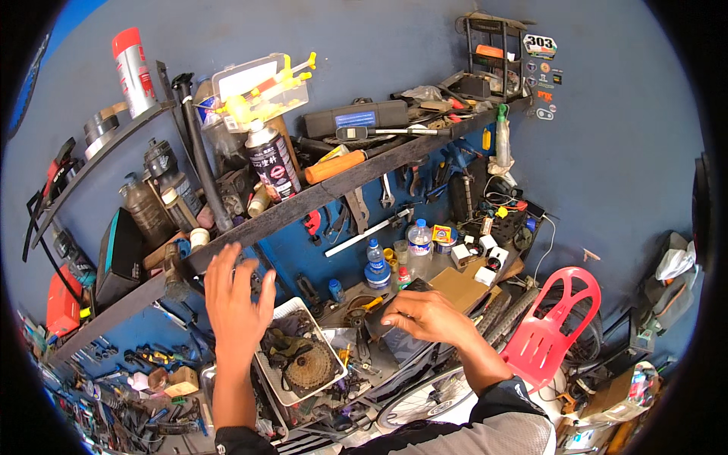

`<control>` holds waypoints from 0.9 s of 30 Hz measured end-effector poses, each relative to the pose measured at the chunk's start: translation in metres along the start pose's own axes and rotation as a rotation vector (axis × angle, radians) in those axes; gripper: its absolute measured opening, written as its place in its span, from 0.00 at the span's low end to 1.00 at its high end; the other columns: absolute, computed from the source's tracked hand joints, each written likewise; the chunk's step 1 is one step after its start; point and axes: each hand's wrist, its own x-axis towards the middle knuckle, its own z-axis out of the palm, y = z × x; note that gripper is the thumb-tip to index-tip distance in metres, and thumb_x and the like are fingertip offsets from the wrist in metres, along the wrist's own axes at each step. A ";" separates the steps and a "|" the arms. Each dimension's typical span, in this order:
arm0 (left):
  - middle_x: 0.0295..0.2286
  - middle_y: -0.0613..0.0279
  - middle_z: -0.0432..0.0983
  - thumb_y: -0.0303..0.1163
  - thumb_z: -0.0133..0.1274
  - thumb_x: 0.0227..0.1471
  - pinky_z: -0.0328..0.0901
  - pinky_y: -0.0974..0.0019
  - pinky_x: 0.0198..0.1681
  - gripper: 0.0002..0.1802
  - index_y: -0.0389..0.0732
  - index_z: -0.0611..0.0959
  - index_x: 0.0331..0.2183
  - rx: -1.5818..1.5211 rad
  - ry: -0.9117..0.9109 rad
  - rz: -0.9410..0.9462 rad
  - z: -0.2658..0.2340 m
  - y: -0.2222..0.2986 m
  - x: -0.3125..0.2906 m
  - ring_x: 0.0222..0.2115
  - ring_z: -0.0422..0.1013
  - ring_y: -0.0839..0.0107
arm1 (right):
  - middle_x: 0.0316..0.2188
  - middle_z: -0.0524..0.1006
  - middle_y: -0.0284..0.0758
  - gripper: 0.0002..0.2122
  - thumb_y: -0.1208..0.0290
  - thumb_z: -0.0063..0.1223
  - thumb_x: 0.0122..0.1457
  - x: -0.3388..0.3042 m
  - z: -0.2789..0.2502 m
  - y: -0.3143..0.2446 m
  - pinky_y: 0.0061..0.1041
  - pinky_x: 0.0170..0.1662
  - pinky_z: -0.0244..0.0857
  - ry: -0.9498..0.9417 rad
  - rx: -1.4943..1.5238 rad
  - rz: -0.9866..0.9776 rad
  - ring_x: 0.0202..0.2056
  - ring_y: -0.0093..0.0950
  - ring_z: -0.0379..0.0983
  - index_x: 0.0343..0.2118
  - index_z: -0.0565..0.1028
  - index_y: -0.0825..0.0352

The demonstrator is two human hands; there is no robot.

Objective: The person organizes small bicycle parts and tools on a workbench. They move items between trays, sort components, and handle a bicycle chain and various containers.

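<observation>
My left hand [239, 299] is raised, its fingers apart and pointing up, just below the front edge of the long wooden shelf [364, 163]. Nothing is in it. Below and to its right stands a white plastic basket [334, 350], which holds a large bicycle cassette [311, 368] and other greasy parts. My right hand [432, 317] hangs with loosely bent fingers, apart from one another, and I see nothing held in them. It overlaps a dark box [413, 345] on the workbench; whether it touches the box I cannot tell.
On the shelf stand a black spray can [273, 163], an orange-handled tool [334, 167] and a clear case with yellow pieces [262, 91]. Bottles [377, 269] and a cardboard box [459, 288] crowd the bench. A red plastic chair [550, 334] is at the right, near a bicycle wheel [425, 402].
</observation>
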 end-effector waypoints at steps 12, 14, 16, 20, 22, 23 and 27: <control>0.64 0.34 0.59 0.42 0.68 0.50 0.43 0.32 0.71 0.27 0.31 0.82 0.43 0.235 -0.266 -0.185 0.037 -0.021 0.003 0.69 0.50 0.40 | 0.40 0.83 0.35 0.10 0.63 0.57 0.68 -0.013 -0.003 -0.032 0.41 0.41 0.76 -0.304 -0.032 0.083 0.39 0.43 0.81 0.48 0.82 0.57; 0.64 0.34 0.58 0.42 0.69 0.49 0.42 0.32 0.71 0.27 0.31 0.82 0.43 0.222 -0.242 -0.205 0.042 -0.020 0.002 0.69 0.50 0.40 | 0.41 0.83 0.35 0.10 0.62 0.56 0.68 -0.013 -0.002 -0.042 0.41 0.42 0.76 -0.339 -0.033 0.084 0.40 0.43 0.81 0.48 0.82 0.57; 0.64 0.35 0.59 0.42 0.69 0.48 0.42 0.32 0.70 0.27 0.30 0.82 0.42 0.269 -0.228 -0.205 0.041 -0.025 -0.001 0.69 0.50 0.42 | 0.41 0.83 0.36 0.11 0.62 0.56 0.68 -0.013 0.000 -0.055 0.42 0.42 0.76 -0.388 -0.023 0.083 0.41 0.43 0.81 0.49 0.81 0.57; 0.60 0.40 0.63 0.41 0.72 0.45 0.50 0.37 0.66 0.27 0.31 0.84 0.40 0.283 -0.242 -0.204 0.039 -0.028 0.006 0.66 0.55 0.46 | 0.41 0.83 0.36 0.11 0.62 0.55 0.68 -0.026 0.011 -0.062 0.42 0.42 0.75 -0.400 -0.016 0.048 0.42 0.43 0.81 0.49 0.81 0.58; 0.53 0.45 0.69 0.44 0.70 0.46 0.54 0.39 0.62 0.25 0.33 0.84 0.37 0.268 -0.217 -0.205 0.038 -0.037 0.017 0.59 0.62 0.47 | 0.41 0.83 0.36 0.11 0.62 0.55 0.69 -0.035 0.013 -0.070 0.42 0.42 0.75 -0.407 -0.019 0.045 0.42 0.44 0.81 0.49 0.81 0.58; 0.50 0.46 0.71 0.45 0.70 0.47 0.56 0.40 0.60 0.23 0.34 0.84 0.35 0.237 -0.241 -0.231 0.036 -0.038 0.023 0.57 0.64 0.47 | 0.41 0.83 0.37 0.11 0.62 0.55 0.69 -0.041 0.012 -0.074 0.43 0.42 0.75 -0.399 -0.009 0.034 0.41 0.44 0.81 0.49 0.80 0.58; 0.48 0.46 0.74 0.47 0.68 0.50 0.59 0.45 0.58 0.25 0.35 0.88 0.40 0.278 -0.346 -0.298 0.022 -0.027 0.033 0.55 0.67 0.50 | 0.40 0.84 0.35 0.11 0.62 0.59 0.67 -0.084 0.025 -0.079 0.39 0.39 0.75 -0.325 0.019 0.030 0.40 0.40 0.82 0.48 0.82 0.58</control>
